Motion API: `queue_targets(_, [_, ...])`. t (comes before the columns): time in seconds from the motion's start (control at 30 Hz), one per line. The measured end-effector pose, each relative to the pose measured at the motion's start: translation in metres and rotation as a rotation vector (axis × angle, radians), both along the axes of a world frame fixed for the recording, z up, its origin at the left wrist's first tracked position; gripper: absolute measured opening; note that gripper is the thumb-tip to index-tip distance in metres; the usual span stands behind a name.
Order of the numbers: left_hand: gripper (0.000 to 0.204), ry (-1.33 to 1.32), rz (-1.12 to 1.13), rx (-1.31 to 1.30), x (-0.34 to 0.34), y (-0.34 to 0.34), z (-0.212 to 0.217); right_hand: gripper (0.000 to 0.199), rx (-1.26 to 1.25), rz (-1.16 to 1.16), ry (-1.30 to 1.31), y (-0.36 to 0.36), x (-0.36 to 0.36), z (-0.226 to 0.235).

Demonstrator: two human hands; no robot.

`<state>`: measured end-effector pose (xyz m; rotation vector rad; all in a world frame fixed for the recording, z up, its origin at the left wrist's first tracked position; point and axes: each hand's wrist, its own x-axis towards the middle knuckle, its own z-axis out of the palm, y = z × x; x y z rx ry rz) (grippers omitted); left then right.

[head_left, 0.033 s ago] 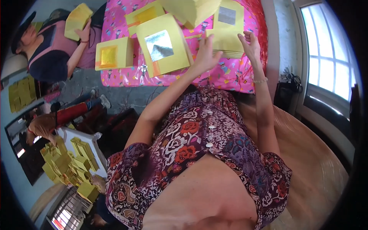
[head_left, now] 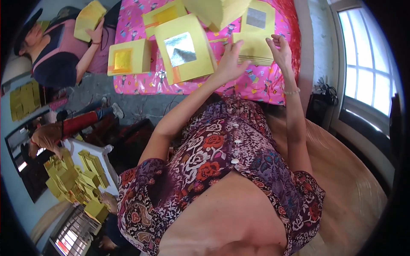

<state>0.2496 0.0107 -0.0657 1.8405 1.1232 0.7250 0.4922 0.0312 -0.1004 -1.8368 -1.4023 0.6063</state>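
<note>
My left hand [head_left: 230, 59] reaches forward with its fingers spread, its tips on the left edge of a small stack of yellow paper sheets [head_left: 254, 49]. At the stack's right edge, my right hand [head_left: 281, 50] has its fingers curled and pinches the paper. The stack lies on a pink patterned cloth [head_left: 141, 83]. Just left of my left hand lies a larger yellow stack with a silver foil square [head_left: 183, 49]. Further left is a yellow stack with a gold foil square [head_left: 128, 57].
More yellow foil stacks [head_left: 164, 15] lie at the cloth's far end. A person at the upper left holds a yellow stack [head_left: 87, 19]. A white tray of folded yellow papers [head_left: 77, 179] sits lower left beside another person [head_left: 47, 136]. A window [head_left: 367, 64] is on the right.
</note>
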Motion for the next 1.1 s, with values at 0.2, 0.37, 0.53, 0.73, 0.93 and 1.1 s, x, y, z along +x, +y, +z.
queue_targets(0.2, [0.068, 0.134, -0.047, 0.047, -0.114, -0.017, 0.065, 0.028, 0.043, 0.486, -0.044, -0.008, -0.102, 0.073])
queue_targets(0.37, [0.069, 0.424, 0.048, 0.172, -0.174, -0.029, 0.05, 0.027, 0.172, 0.793, -0.12, -0.017, -0.169, 0.079])
queue_targets(0.53, [0.067, 0.469, 0.019, 0.173, -0.197, -0.027, 0.038, 0.041, 0.167, 1.002, -0.296, -0.024, -0.21, 0.075])
queue_targets(0.73, [0.066, 0.443, -0.062, 0.071, -0.207, -0.017, 0.043, 0.035, 0.187, 1.075, -0.476, -0.018, -0.225, 0.07])
queue_targets(0.93, [0.058, 0.258, -0.104, 0.003, -0.227, -0.005, 0.04, 0.021, 0.072, 1.127, -0.298, -0.002, -0.223, 0.072])
queue_targets(1.1, [0.033, -0.158, -0.095, -0.408, -0.248, 0.007, 0.025, 0.021, -0.042, 1.15, -0.252, 0.011, -0.22, 0.072])
